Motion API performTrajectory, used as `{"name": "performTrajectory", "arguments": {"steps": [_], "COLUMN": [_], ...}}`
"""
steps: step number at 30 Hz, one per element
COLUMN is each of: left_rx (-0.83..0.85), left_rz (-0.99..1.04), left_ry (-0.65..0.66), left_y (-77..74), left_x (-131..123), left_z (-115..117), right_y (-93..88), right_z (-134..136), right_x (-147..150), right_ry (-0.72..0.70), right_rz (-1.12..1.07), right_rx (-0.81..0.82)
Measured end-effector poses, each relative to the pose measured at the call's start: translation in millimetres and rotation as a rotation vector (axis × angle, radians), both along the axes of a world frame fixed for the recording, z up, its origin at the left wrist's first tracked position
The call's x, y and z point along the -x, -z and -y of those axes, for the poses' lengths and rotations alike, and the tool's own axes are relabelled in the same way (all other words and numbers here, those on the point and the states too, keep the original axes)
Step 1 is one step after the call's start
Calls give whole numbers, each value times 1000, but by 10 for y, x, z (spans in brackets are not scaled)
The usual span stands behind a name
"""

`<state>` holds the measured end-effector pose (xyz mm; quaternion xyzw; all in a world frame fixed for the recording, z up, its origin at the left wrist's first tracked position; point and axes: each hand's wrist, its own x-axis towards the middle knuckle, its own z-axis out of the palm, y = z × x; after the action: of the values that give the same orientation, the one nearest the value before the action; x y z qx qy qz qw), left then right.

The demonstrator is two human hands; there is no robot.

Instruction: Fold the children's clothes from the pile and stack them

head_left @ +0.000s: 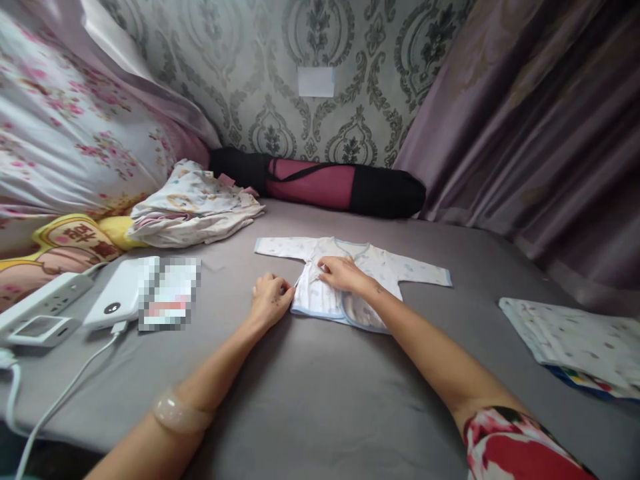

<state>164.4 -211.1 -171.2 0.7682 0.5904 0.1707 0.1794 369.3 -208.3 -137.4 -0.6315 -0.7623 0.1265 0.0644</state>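
Note:
A white baby shirt [357, 263] with a pale print and light blue trim is spread face up on the grey sheet, both sleeves stretched out sideways. My left hand [271, 298] is closed at the shirt's left side edge, thumb and forefinger pinched on the fabric there. Over the chest of the shirt, my right hand [345, 275] has its thumb and fingers pinched together on the overlapping front, by the side tie. Exactly how much cloth or tie sits between the right fingertips is hidden.
To the left lie a white power bank [123, 293] with a cable, a power strip [47, 307] and a blurred-out flat item [170, 293]. Behind them is a pile of folded cloth [195, 207]. A black and maroon bag [313, 183] lies along the wall; folded fabric [580, 340] is at right.

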Motion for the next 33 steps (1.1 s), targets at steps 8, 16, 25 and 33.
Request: {"name": "performTrajectory", "arguments": {"steps": [8, 16, 25, 33], "left_rx": [-86, -64, 196, 611], "left_rz": [25, 5, 371, 636], "left_ry": [31, 29, -67, 97], "left_y": [40, 8, -134, -263], "left_x": [40, 16, 20, 219], "left_z": [-37, -35, -92, -356], "right_y": [-27, 45, 332, 319], "right_z": [-107, 193, 548, 650], "right_x": [-122, -94, 63, 162], "right_ry": [165, 180, -204, -114], "right_rz": [-47, 49, -242, -67], "right_rx": [-66, -396, -319, -170]}}
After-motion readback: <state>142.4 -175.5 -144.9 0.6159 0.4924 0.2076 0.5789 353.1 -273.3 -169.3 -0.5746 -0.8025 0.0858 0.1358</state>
